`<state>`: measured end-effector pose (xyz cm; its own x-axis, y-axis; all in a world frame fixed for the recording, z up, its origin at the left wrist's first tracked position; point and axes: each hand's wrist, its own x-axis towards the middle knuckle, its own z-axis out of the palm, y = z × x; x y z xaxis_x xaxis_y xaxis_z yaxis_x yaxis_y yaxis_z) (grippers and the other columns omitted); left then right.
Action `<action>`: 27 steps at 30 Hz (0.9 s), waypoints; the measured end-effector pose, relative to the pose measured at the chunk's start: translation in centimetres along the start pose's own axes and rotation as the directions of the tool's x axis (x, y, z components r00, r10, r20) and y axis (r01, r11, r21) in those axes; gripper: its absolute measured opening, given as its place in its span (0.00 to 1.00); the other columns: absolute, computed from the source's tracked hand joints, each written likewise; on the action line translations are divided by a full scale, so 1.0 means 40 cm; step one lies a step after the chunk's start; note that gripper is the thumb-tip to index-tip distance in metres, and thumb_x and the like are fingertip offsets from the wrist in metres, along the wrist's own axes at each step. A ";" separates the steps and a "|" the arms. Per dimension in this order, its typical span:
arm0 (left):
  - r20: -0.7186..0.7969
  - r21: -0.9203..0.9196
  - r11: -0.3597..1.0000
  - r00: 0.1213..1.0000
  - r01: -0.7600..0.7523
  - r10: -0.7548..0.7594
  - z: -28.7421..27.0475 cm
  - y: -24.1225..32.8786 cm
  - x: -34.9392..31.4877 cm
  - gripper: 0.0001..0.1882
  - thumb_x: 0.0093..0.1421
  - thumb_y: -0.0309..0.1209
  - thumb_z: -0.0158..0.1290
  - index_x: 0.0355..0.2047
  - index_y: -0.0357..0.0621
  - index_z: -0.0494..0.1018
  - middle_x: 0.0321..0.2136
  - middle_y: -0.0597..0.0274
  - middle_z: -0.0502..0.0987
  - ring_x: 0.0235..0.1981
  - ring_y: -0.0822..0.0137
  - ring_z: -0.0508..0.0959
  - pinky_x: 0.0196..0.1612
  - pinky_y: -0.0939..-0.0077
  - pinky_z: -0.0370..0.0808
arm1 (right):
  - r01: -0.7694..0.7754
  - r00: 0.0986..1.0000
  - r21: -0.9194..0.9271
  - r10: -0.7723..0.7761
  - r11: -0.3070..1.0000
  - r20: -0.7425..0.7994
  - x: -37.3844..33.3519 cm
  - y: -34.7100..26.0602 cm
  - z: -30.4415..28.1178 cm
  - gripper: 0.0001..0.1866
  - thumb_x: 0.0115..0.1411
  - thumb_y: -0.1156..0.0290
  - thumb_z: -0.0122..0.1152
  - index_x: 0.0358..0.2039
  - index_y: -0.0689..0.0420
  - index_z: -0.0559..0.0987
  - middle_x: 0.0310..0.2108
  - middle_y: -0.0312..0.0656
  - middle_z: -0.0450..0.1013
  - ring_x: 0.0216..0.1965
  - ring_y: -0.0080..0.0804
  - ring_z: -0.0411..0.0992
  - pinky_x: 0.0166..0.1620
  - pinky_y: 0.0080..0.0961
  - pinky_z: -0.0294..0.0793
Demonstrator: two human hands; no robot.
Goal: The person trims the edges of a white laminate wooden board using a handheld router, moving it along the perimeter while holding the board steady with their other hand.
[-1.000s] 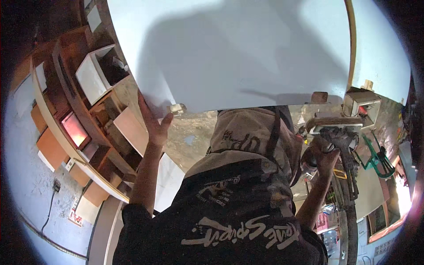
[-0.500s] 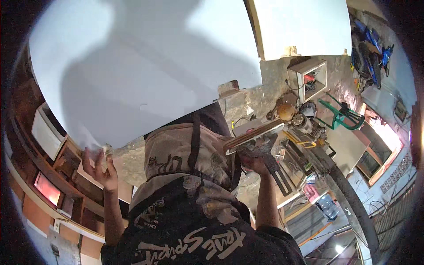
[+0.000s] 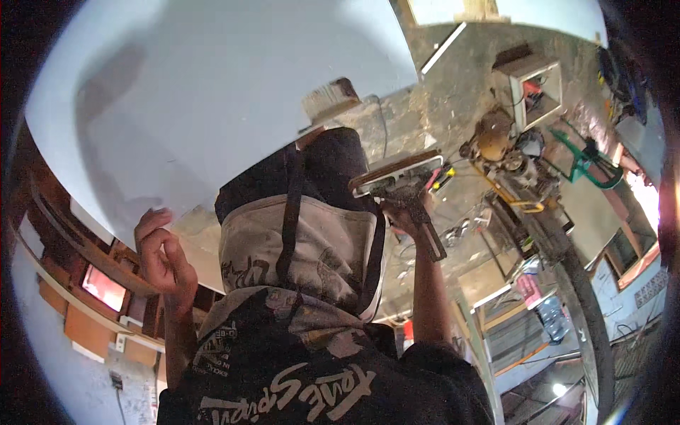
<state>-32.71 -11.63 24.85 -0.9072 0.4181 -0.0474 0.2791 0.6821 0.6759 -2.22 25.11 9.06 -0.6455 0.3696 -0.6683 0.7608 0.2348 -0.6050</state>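
- right hand (image 3: 401, 218): grip round a tool (image 3: 405, 188), beyond the surface's (image 3: 212, 99) near edge;
- left hand (image 3: 167, 258): curled near its left corner, contents unclear;
- what's done or left: cannot tell

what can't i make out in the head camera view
All in the head view:
Right hand: some fingers hidden behind the dark grey, metal-looking tool with a flat rectangular base.
Large flat white panel: far end cut off by the picture's top edge.
Small white open-fronted box: contents too small to identify.
Left hand: contact with the panel unclear from this angle.
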 end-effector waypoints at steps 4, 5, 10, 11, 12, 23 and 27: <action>0.217 -0.531 0.844 0.951 -0.072 0.218 0.033 0.135 0.096 0.14 0.71 0.43 0.51 0.34 0.46 0.71 0.38 0.57 0.81 0.47 0.55 0.80 0.57 0.49 0.71 | 0.008 0.998 -0.007 -0.009 1.000 -0.056 -0.010 0.037 0.039 0.41 0.43 0.68 0.82 0.56 0.53 0.68 0.44 0.43 0.80 0.42 0.35 0.80 0.41 0.32 0.80; 0.300 -0.567 0.819 0.904 -0.087 0.304 0.030 0.178 0.137 0.14 0.69 0.45 0.53 0.35 0.48 0.71 0.38 0.59 0.82 0.45 0.56 0.81 0.57 0.49 0.71 | 0.054 0.992 0.013 -0.052 0.998 -0.115 -0.014 0.053 0.049 0.39 0.45 0.67 0.80 0.57 0.53 0.68 0.44 0.45 0.80 0.43 0.37 0.80 0.41 0.32 0.80; 0.479 -0.834 0.551 0.517 0.016 0.709 0.057 0.335 0.247 0.18 0.62 0.46 0.63 0.48 0.55 0.75 0.45 0.65 0.84 0.52 0.55 0.80 0.65 0.45 0.61 | 0.154 0.987 -0.263 -0.161 0.953 -0.006 -0.096 0.270 0.111 0.42 0.43 0.59 0.81 0.57 0.56 0.70 0.46 0.53 0.79 0.47 0.49 0.79 0.47 0.39 0.78; 0.474 -0.859 0.508 0.478 0.066 0.739 0.074 0.344 0.229 0.18 0.63 0.45 0.63 0.49 0.55 0.75 0.46 0.67 0.84 0.54 0.56 0.79 0.66 0.46 0.59 | 0.131 0.988 -0.302 -0.151 0.944 -0.043 -0.121 0.303 0.147 0.43 0.43 0.60 0.81 0.58 0.57 0.70 0.48 0.53 0.78 0.49 0.48 0.78 0.49 0.39 0.77; 0.501 -0.859 0.494 0.416 0.134 0.759 0.082 0.349 0.204 0.20 0.63 0.44 0.62 0.52 0.54 0.75 0.47 0.68 0.84 0.56 0.57 0.78 0.66 0.46 0.58 | 0.103 0.988 -0.341 -0.137 0.934 -0.075 -0.146 0.331 0.177 0.43 0.43 0.61 0.81 0.58 0.57 0.70 0.49 0.53 0.77 0.50 0.48 0.77 0.51 0.40 0.76; 0.769 -0.598 0.729 0.016 -0.334 0.638 0.072 0.247 -0.215 0.30 0.69 0.54 0.46 0.64 0.52 0.69 0.64 0.58 0.70 0.67 0.55 0.65 0.71 0.43 0.53 | -0.387 0.824 0.583 0.552 0.715 -0.130 -0.413 0.467 0.351 0.42 0.51 0.70 0.74 0.62 0.65 0.60 0.46 0.45 0.76 0.42 0.36 0.78 0.42 0.31 0.81; 0.698 -0.501 0.784 0.363 -0.368 0.617 -0.011 0.300 -0.237 0.31 0.71 0.56 0.42 0.59 0.47 0.74 0.58 0.55 0.76 0.64 0.49 0.70 0.68 0.37 0.55 | -0.275 0.880 0.725 0.470 0.632 -0.076 -0.491 0.481 0.349 0.31 0.58 0.65 0.67 0.56 0.62 0.62 0.41 0.43 0.76 0.37 0.34 0.78 0.39 0.30 0.81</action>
<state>-20.91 -7.68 33.74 0.0623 0.9915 -0.1139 0.3943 0.0804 0.9154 24.15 9.81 4.52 -0.2054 0.5036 -0.8392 0.6100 -0.6047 -0.5122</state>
